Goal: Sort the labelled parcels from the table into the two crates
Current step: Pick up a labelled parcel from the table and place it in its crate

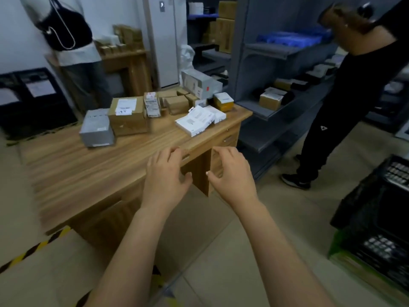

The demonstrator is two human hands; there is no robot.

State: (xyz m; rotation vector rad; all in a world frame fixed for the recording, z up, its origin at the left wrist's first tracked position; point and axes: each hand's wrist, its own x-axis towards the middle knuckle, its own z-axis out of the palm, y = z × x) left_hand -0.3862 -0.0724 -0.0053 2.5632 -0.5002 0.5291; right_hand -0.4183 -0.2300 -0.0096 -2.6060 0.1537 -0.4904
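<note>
Parcels (pixel 152 109) lie beyond left hand (pixel 166 173), right hand (pixel 230 171).

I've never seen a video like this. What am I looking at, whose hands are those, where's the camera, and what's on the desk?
No machine here: a person wears one camera on the head, looking forward and down, so the arms are their own. The left hand and right hand hover by the near edge of the wooden table, fingers loosely curled, holding nothing. On it lie parcels: a grey box, a brown labelled carton beside it, flat white boxes, a yellow-and-white box, small brown cartons behind. Black crates stand at the right. Another person in black stands by grey shelves.
</note>
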